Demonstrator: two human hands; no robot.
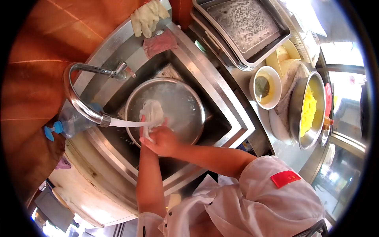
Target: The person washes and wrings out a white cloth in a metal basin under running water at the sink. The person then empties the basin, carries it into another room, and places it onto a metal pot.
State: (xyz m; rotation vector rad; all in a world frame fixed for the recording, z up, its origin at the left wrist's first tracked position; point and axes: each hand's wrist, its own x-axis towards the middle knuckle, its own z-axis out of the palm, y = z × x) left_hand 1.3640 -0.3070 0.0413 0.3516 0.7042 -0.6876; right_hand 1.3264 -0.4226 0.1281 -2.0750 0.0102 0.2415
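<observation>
Over a round metal basin [199, 100] in the sink, a wet white cloth [152, 111] hangs bunched between both hands. My left hand [145, 128] is at the cloth's lower left side, partly covered by the cloth and the other hand. My right hand [162, 141] closes round the lower part of the cloth, slightly blurred. From the curved faucet [104, 119] a stream of water runs onto the cloth. Cloudy water fills the basin.
Gloves [148, 19] and a pink cloth [160, 43] lie on the sink's edge. Metal trays [246, 27] are stacked behind. At the right stand a white bowl [276, 85] and a metal bowl [296, 106] of yellow food. A blue-capped bottle [75, 124] is left of the sink.
</observation>
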